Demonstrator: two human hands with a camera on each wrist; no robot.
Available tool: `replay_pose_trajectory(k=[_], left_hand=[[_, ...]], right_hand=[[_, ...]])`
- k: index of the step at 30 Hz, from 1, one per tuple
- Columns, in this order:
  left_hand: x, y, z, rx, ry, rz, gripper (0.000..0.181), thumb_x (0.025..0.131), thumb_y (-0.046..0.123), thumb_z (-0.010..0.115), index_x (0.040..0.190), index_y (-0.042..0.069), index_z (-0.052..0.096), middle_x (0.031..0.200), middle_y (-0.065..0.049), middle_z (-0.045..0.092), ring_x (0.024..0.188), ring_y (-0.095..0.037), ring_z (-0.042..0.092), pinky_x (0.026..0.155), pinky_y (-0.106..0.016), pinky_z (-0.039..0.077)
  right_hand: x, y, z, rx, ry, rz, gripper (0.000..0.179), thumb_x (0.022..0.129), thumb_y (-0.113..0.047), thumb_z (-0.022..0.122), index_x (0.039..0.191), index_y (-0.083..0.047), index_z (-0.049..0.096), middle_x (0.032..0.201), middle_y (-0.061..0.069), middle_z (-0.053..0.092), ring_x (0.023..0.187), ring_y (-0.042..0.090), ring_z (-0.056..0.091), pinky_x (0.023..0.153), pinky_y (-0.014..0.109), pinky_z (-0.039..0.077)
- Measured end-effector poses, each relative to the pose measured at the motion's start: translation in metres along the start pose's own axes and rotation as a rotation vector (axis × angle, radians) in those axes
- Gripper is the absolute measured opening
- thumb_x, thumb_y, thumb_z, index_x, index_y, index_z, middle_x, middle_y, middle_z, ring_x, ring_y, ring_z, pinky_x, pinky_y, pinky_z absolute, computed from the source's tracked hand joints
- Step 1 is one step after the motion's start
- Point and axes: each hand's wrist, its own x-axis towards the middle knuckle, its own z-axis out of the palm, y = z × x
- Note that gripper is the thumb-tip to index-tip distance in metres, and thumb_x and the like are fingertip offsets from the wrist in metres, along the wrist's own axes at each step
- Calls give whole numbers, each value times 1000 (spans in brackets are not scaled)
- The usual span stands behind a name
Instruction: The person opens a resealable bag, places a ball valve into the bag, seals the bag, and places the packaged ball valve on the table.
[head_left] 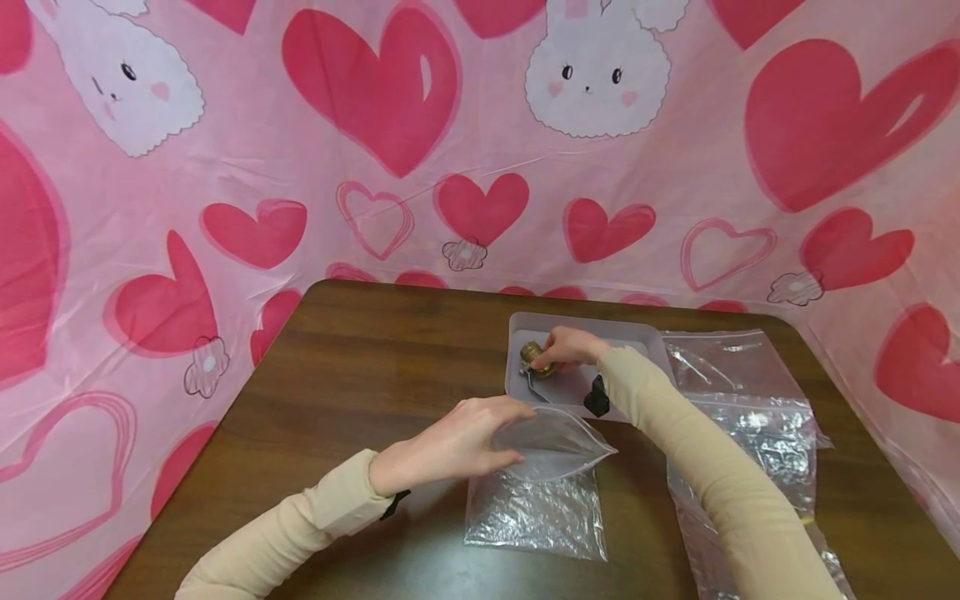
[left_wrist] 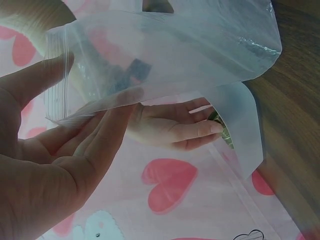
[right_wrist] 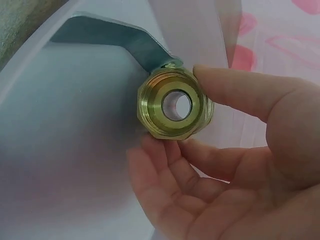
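My right hand (head_left: 566, 348) grips a brass ball valve (head_left: 531, 357) over the grey plastic tray (head_left: 652, 337). Thumb and fingers lie round its hexagonal body in the right wrist view, where the threaded bore faces the camera and the bent metal lever (right_wrist: 110, 32) reaches up to the left. Nearer the body, my left hand (head_left: 457, 437) holds a clear zip bag (head_left: 536, 517) at its mouth, thumb and fingers spread apart so that the mouth gapes. Part of the left fingers shows through the bag's film (left_wrist: 200, 50) in the left wrist view.
More clear zip bags (head_left: 780, 442) lie overlapping along the right side of the brown wooden table (head_left: 375, 358), partly beneath my right forearm. Behind the table hangs a pink cloth (head_left: 510, 150) with hearts and rabbits.
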Motion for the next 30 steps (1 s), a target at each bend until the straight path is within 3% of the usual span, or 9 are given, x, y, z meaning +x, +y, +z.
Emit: replay_pose_trajectory(k=[5, 9, 12, 16, 19, 21, 24, 27, 30], left_hand=[[0, 0, 0, 4, 5, -2, 50, 84, 21, 79, 128, 4, 62, 128, -8, 68, 111, -15, 67, 91, -31, 57], [0, 0, 0, 8, 4, 1, 50, 84, 21, 79, 128, 4, 63, 128, -8, 68, 111, -16, 67, 91, -31, 56], [0, 0, 0, 13, 2, 1, 50, 85, 22, 79, 129, 4, 62, 129, -8, 68, 113, -16, 67, 93, -32, 56], [0, 0, 0, 15, 5, 3, 51, 85, 22, 79, 129, 4, 62, 129, -8, 68, 114, -16, 67, 94, -32, 56], [0, 0, 0, 12, 7, 7, 50, 84, 21, 79, 128, 4, 62, 129, -9, 67, 113, -16, 67, 93, -32, 56], [0, 0, 0, 8, 6, 9, 50, 84, 21, 79, 129, 3, 63, 129, -9, 67, 113, -16, 67, 92, -32, 56], [0, 0, 1, 10, 7, 16, 50, 84, 21, 79, 128, 3, 63, 129, -9, 67, 113, -16, 67, 92, -31, 56], [0, 0, 1, 16, 8, 20, 50, 84, 22, 79, 128, 3, 63, 129, -9, 68, 113, -16, 67, 92, -31, 56], [0, 0, 1, 15, 10, 20, 50, 84, 22, 79, 128, 3, 63, 128, -8, 68, 112, -15, 67, 92, -31, 56]], right_hand=[[3, 0, 2, 5, -25, 21, 34, 92, -32, 68, 107, -2, 70, 87, 1, 63, 72, 11, 56, 72, 26, 56], [5, 0, 1, -6, -59, 16, 27, 91, -32, 69, 84, -6, 68, 62, -5, 48, 54, 8, 43, 57, 22, 45], [7, -1, 0, -6, -89, 12, 34, 91, -32, 69, 68, -9, 58, 50, -6, 37, 45, 8, 33, 50, 24, 33], [8, -3, 0, 5, -103, 4, 36, 91, -29, 69, 65, -10, 54, 48, -6, 36, 42, 8, 30, 47, 24, 29], [5, -3, 1, 23, -79, 17, 31, 90, -29, 70, 72, -9, 56, 53, -6, 39, 46, 9, 33, 49, 25, 33], [3, -3, 3, 50, -60, 22, 28, 90, -29, 70, 79, -7, 58, 61, -3, 46, 53, 10, 41, 54, 26, 42], [-2, -2, 4, 104, -41, 22, 27, 90, -28, 71, 91, -4, 58, 80, 3, 57, 69, 14, 57, 71, 31, 56], [-6, -2, 5, 126, -39, -8, 29, 89, -27, 72, 96, -3, 57, 92, 8, 61, 80, 18, 66, 79, 33, 59], [-8, -1, 5, 110, -26, -34, 27, 88, -26, 74, 92, -4, 58, 90, 7, 62, 78, 16, 66, 76, 29, 58]])
